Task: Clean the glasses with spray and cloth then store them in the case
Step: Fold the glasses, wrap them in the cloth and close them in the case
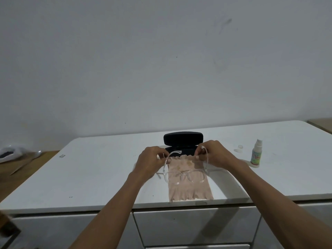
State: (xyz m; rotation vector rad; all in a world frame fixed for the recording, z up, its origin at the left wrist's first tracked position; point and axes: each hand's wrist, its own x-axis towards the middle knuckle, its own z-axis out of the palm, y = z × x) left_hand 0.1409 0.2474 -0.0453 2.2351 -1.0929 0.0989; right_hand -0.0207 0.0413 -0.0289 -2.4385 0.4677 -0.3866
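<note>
Clear-framed glasses [185,175] rest lenses-down on a pink cloth [190,191] spread on the white cabinet top [100,177], with their temples open and pointing away from me. My left hand [150,160] pinches the cloth's far left corner beside the left temple. My right hand [217,153] pinches the far right corner next to the right temple. Just behind both hands stands a black glasses case [183,139] with its lid raised. A small spray bottle [256,153] stands upright to the right.
A small clear cap [239,149] lies left of the spray bottle. The cabinet has drawers [195,225] below its front edge. A wooden surface with a plastic bag [12,153] sits at the far left. A plain wall rises behind.
</note>
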